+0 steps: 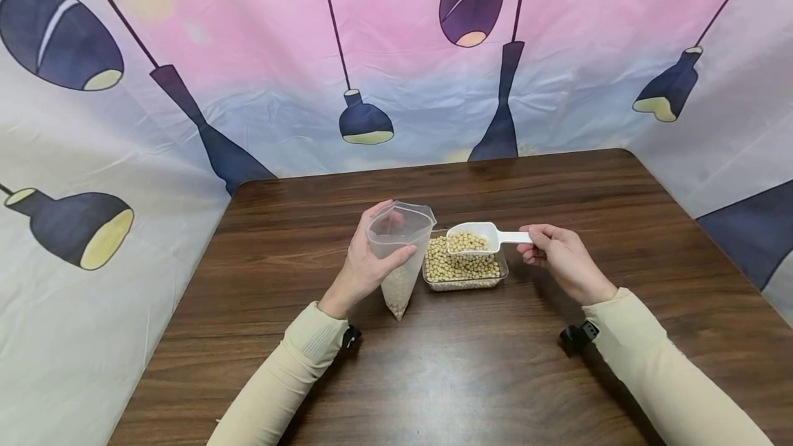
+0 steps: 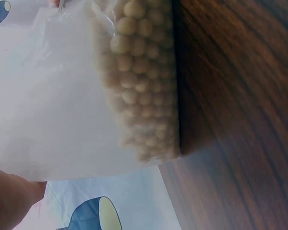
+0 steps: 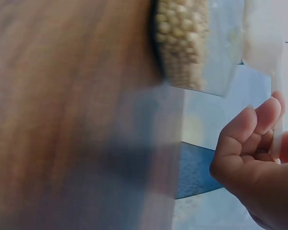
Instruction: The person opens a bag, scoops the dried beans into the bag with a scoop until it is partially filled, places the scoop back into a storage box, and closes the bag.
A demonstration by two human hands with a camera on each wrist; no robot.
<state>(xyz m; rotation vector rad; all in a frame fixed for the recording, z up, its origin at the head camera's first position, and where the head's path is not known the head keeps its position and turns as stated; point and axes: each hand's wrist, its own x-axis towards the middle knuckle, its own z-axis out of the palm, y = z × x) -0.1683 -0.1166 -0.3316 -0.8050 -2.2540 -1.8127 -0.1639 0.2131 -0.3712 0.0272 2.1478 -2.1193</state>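
Observation:
My left hand [image 1: 365, 259] grips a clear plastic bag [image 1: 405, 270] near its open mouth, thumb in front. Pale round beans fill the lower part of the bag [image 2: 139, 81], which meets the wooden surface in the left wrist view. My right hand [image 1: 566, 260] pinches the handle of a white scoop [image 1: 493, 237]. Soybean-like beans [image 1: 467, 241] lie in the scoop's bowl, held level above a clear rectangular container [image 1: 464, 285] of the same beans. In the right wrist view the curled fingers [image 3: 240, 129] hold the handle, and the scoop is partly cut off.
A dark brown wooden table [image 1: 458, 377] carries everything. Behind it hangs a patterned cloth [image 1: 279, 122] with printed lamps. Black wrist straps [image 1: 579, 336] sit at both cuffs. The container stands just right of the bag.

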